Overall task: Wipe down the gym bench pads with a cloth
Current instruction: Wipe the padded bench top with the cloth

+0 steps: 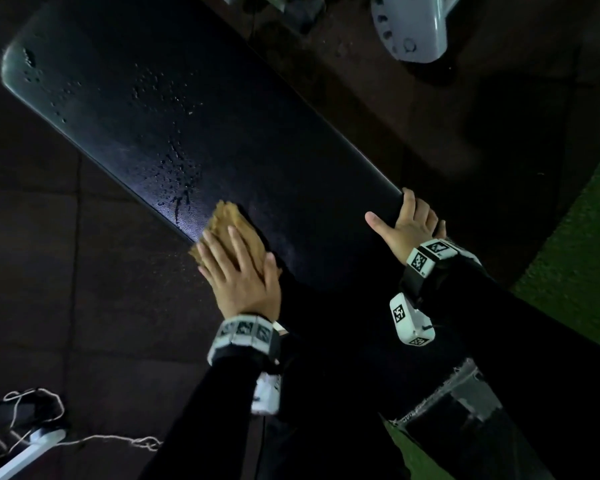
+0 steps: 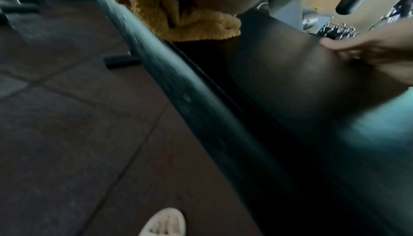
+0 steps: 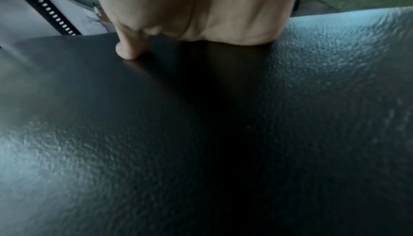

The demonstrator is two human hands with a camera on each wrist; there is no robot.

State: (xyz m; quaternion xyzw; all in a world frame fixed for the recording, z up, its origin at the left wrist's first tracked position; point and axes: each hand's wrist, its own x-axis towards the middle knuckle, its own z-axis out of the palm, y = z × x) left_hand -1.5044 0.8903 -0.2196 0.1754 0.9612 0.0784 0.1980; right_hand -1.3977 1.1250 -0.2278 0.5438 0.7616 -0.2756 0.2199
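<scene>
The black bench pad runs diagonally from upper left to lower right, with water droplets on its far half. My left hand lies flat, fingers straight, pressing a tan fluffy cloth onto the pad near its left edge. The left wrist view shows the cloth bunched under the palm. At the pad's right edge my right hand has its fingers curled over the side. Its thumb rests on top of the textured pad.
Dark rubber floor tiles lie left of the bench. A grey machine part stands beyond it, and green turf is on the right. A white cord and a white object sit at lower left. My sandalled foot stands beside the bench.
</scene>
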